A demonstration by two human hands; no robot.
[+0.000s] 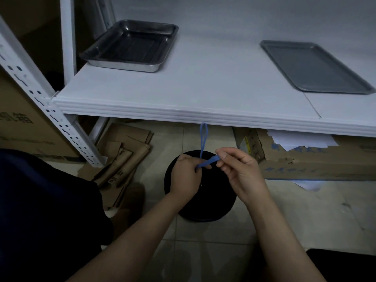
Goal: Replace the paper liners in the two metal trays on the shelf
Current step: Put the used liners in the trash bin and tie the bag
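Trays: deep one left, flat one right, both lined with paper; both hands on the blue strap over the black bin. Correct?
No paper: head view shows the deep tray and flat tray bare. The rest holds: left hand and right hand hold the blue strap over the black bin.

Wide white shelf (203, 94), perforated white upright post (50, 110) at its left corner, plain pale wall (244, 17) behind, light tiled floor (203, 251) below, flattened brown cardboard (122, 151) on the tiles, open cardboard box (305, 163) under the shelf, dim cool light.
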